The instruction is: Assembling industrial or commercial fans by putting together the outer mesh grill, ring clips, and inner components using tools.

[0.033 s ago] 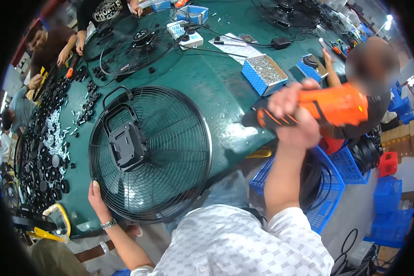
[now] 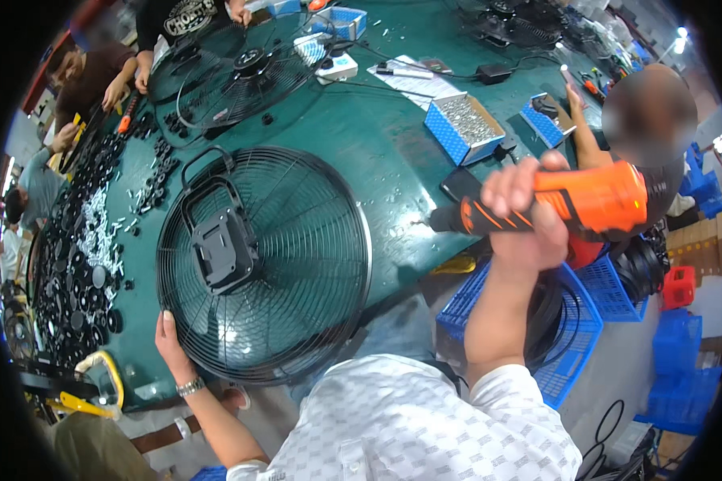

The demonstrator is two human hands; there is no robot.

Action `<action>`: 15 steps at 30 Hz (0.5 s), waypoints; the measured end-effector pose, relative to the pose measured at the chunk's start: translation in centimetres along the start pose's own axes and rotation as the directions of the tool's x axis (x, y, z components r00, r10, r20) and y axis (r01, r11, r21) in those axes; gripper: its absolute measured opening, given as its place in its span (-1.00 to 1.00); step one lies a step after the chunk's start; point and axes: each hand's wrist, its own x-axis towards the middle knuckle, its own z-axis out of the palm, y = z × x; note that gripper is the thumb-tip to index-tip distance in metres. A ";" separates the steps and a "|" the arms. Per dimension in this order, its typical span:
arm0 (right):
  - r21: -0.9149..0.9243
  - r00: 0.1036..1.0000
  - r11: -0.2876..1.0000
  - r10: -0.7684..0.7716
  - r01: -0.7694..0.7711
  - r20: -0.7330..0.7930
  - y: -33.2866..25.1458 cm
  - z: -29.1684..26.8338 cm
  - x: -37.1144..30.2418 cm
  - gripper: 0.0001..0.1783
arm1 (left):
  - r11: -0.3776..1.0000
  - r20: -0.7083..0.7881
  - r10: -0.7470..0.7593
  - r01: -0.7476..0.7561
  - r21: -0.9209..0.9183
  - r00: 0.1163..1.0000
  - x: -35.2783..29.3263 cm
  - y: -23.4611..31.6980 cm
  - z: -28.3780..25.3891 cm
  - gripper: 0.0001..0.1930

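Note:
A black round fan point(image 2: 341, 212) with a wire guard lies on the green table in front of me, its dark motor housing point(image 2: 225, 250) and curved handle bracket point(image 2: 206, 166) facing up. My left hand point(image 2: 172, 349) grips the fan's rim at the near left, fingers at the outer wires. Away to the right of the fan, my right hand point(image 2: 525, 208) is wrapped round an orange and black power screwdriver point(image 2: 598, 196). Its dark nose point(image 2: 449, 220) points left over the table edge, apart from the fan. The screwdriver's bit cannot be made out.
Blue boxes of screws point(image 2: 467, 128) and small parts point(image 2: 545, 119) stand at the far right, near a dark phone-like slab point(image 2: 460, 184). Black knobs and silver screws point(image 2: 96, 228) cover the left. Blue crates point(image 2: 573, 337) stand right of me. Other people work around the table point(image 2: 377, 144).
My right hand has shifted slightly right and down with the power screwdriver still in it. My left hand stays at the fan's rim.

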 end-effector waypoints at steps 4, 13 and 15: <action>0.033 0.996 0.995 0.092 -0.092 -0.012 -1.5 -1.0 -4.7 -0.47 | 0.997 -0.121 0.017 -0.007 0.082 0.993 -0.8 1.2 0.9 -0.46; -0.053 0.969 0.973 0.215 -0.223 -0.124 -1.3 -1.3 -10.0 -0.41 | 0.836 -0.139 0.340 -0.232 0.497 0.930 -12.7 6.2 3.0 -0.57; -0.070 0.966 0.970 0.223 -0.233 -0.134 -0.8 -1.3 -10.1 -0.42 | 0.738 0.073 0.476 -0.443 0.509 0.876 -15.6 6.7 3.9 -0.48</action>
